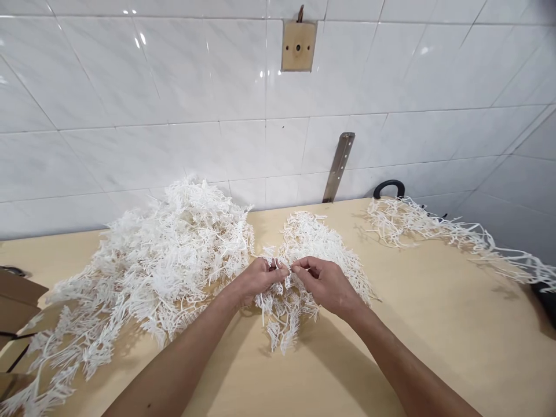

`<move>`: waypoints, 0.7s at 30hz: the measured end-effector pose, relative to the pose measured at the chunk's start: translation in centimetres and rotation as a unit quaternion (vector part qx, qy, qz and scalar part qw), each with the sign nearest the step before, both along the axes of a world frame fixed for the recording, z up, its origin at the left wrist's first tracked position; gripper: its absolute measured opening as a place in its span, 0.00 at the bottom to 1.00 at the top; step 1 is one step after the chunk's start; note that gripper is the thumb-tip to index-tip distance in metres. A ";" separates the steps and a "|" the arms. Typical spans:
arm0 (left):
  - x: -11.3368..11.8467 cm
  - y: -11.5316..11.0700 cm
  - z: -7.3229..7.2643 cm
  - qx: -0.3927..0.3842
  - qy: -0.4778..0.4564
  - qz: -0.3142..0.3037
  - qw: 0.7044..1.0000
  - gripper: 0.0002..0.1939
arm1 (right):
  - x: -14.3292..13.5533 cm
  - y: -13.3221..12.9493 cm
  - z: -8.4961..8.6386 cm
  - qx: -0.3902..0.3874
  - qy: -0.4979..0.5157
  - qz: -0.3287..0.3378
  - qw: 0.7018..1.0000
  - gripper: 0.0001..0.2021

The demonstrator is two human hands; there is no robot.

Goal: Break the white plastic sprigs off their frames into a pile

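Sprigs (292, 325) of white, plastic-looking material hang below the two hands, with thin stems and many short, needle-like branches, matte and a little tangled. They are near the middle of the tabletop (434, 347), in front of the person. The grip of the left hand (266, 275) is closed on the stems: the thumb lies along the upper side and the fingers curl under it. The grip of the right hand (324, 284) is pinched, thumb and forefinger together on a thin part of the same material, just beside the left thumb; the other fingers are bent inward. Both hands come from the lower edge, with bare forearms that lean toward each other, and the wrists are almost straight. Just behind the hands lies a small heap (319, 237) of similar white pieces, loose and feathery. To the left spreads a much bigger pile (174, 255), fluffy at the top and thinning into long branches toward the near corner, beside a brown cardboard box (19, 289). On the right, barer and smoother white strands (403, 223) stretch to the edge, near a black rounded handle (390, 186). Behind, a flat metal strip (339, 168) with small holes leans against the glossy tiled wall (174, 75), which carries a square yellowish plate (298, 47).
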State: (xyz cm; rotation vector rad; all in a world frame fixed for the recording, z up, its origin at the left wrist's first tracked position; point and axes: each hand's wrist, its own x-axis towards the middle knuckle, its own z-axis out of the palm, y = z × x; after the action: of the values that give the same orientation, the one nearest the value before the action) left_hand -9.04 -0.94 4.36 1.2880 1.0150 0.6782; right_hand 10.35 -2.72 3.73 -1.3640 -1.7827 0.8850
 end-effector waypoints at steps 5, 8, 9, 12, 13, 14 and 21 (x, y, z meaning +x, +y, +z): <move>0.1 0.1 -0.4 0.003 -0.015 0.025 1.000 0.20 | -0.3 -0.2 0.0 -0.013 0.005 -0.003 1.000 0.14; 0.3 0.0 -0.3 -0.010 -0.027 0.032 0.999 0.20 | -0.5 -0.3 0.3 0.011 -0.011 -0.020 1.000 0.13; 0.4 -0.1 -0.2 -0.014 -0.028 0.035 0.999 0.19 | -0.6 -0.4 0.4 0.017 -0.015 -0.024 0.999 0.12; 0.5 -0.3 0.2 -0.013 -0.012 0.039 0.999 0.19 | -0.6 -0.4 0.5 0.026 -0.019 -0.023 0.999 0.11; 0.5 -0.3 0.3 -0.007 -0.002 0.040 0.999 0.18 | -0.6 -0.4 0.5 0.027 -0.021 -0.023 0.999 0.11; 0.6 -0.3 0.4 0.001 0.010 0.042 0.999 0.18 | -0.6 -0.4 0.4 0.029 -0.023 -0.024 0.999 0.11; 0.6 -0.4 0.6 0.077 0.071 0.016 0.994 0.15 | -0.7 -0.4 -0.2 0.117 -0.101 -0.015 0.988 0.09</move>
State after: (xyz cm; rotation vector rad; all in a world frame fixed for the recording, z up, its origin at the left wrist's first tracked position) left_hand -8.43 -1.31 4.99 1.4738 1.1184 0.7079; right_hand 9.67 -3.07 3.53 -1.3599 -1.9447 0.5151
